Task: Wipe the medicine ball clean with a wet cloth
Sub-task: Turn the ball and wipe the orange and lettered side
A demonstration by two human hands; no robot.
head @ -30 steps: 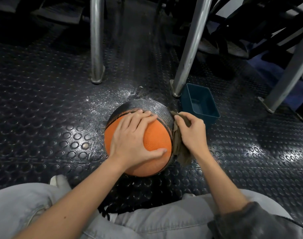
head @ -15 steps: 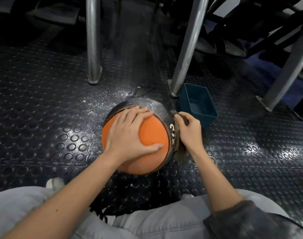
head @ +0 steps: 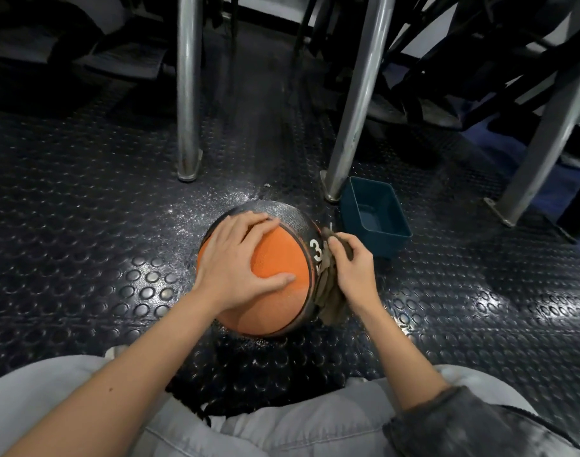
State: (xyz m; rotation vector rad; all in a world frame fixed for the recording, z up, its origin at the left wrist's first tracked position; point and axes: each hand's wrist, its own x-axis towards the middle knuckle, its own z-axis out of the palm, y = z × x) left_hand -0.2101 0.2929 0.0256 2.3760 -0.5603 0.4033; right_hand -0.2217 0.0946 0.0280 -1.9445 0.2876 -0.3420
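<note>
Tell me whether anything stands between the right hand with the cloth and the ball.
Nothing visible does. The right hand holds the cloth directly against the medicine ball on its dark right-side band. The left hand lies spread on the orange top, away from that patch. The blue tub stands beyond the right hand, not between.

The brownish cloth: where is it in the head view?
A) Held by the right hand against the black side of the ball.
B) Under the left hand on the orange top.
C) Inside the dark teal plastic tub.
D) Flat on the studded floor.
A: the right hand holds the brownish cloth against the black band of the orange and black rubber medicine ball, beside the white 3.
</note>
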